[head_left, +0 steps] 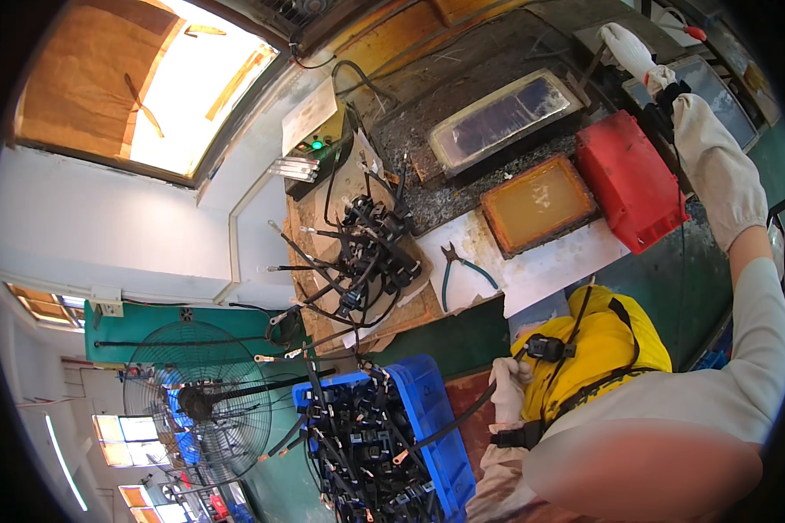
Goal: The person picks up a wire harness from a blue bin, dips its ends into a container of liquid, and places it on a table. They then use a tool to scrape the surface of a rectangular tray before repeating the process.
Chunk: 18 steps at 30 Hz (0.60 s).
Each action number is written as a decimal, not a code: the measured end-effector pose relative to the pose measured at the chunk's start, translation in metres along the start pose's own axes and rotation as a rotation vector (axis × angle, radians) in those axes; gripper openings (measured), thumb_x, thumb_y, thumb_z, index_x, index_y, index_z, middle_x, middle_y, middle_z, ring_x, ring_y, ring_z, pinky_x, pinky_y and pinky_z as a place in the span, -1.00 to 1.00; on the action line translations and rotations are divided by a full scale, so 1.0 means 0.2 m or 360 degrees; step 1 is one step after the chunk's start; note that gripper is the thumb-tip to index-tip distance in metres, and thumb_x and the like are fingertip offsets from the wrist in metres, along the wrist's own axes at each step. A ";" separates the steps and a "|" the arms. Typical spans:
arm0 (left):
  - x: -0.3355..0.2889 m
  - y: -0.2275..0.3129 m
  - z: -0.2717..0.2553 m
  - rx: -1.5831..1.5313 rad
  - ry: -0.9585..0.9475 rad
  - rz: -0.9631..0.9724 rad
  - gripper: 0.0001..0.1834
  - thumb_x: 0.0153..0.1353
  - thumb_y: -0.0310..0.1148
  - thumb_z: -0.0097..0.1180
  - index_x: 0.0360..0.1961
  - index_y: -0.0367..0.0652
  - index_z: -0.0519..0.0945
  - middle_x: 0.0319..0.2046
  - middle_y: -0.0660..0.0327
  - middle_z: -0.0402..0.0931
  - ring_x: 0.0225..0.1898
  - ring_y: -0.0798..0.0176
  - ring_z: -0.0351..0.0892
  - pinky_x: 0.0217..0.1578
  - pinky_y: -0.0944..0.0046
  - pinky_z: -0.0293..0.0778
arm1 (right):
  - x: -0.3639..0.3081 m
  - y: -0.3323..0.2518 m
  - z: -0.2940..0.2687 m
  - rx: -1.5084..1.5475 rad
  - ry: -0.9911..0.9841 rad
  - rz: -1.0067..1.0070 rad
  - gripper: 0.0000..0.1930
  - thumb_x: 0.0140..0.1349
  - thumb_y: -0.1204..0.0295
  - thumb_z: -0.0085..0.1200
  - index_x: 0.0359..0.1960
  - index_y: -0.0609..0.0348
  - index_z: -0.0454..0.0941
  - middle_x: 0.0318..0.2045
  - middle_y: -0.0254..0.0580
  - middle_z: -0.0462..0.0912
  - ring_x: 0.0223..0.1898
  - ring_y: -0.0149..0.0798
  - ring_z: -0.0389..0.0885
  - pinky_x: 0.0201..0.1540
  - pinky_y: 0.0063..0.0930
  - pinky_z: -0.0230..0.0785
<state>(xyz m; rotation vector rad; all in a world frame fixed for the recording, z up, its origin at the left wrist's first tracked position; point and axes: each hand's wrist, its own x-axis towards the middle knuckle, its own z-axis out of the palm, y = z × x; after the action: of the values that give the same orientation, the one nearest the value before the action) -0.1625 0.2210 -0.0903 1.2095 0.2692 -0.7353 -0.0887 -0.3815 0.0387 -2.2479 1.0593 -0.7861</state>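
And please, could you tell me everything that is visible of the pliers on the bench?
The pliers have a dark, metallic-looking head and two slim teal grips, apparently plastic-coated. They lie with handles spread, head toward the picture's top, on the stained white sheet. Nothing else visibly touches them.

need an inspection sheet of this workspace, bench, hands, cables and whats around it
Surface: workbench dark and stained; white paper along its near edge
Job's things: black part at the left hand; cabled parts piled on the workbench, more in the blue crate
Clutter: pliers, red bin, amber-filled tray
Hands: left hand closed on a black cable; right hand at upper right, hold unclear
Cables: tangled, some overhanging the workbench
Surroundings: fan and window at left
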 end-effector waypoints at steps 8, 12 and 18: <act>0.01 -0.01 -0.01 -0.0059 -0.0067 0.0044 -0.62 0.33 -0.08 -0.23 -0.51 -0.11 0.35 -0.58 0.22 0.43 -0.58 0.33 0.36 -0.50 0.31 0.34 | -0.07 0.23 0.03 -0.0201 0.0217 -0.0159 -0.64 0.31 0.18 -0.31 -0.12 0.19 0.39 -0.33 0.14 0.54 -0.22 0.14 0.49 -0.14 -0.17 0.29; 0.00 0.01 0.01 0.0027 -0.0067 0.0110 -0.62 0.34 -0.10 -0.23 -0.54 -0.11 0.35 -0.58 0.22 0.44 -0.60 0.37 0.36 -0.51 0.36 0.34 | -0.17 0.30 0.08 0.0621 -0.0572 0.0592 -0.62 0.25 0.25 -0.16 0.05 0.14 0.30 -0.39 -0.13 0.56 -0.46 -0.29 0.54 -0.48 -0.41 0.43; -0.02 0.01 0.02 0.0195 -0.0120 0.0223 -0.61 0.37 -0.08 -0.29 -0.49 -0.09 0.36 -0.56 0.22 0.46 -0.59 0.38 0.38 -0.51 0.38 0.36 | -0.24 0.40 -0.02 0.0748 -0.0389 0.0495 -0.38 0.26 0.24 -0.06 0.29 0.07 -0.02 -0.30 -0.27 0.53 -0.53 -0.46 0.42 -0.53 -0.55 0.34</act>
<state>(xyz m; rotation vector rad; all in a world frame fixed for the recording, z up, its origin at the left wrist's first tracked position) -0.1650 0.2189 -0.0844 1.2992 0.0768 -0.6815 -0.1566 -0.3873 -0.0263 -1.6829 0.9567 -0.5416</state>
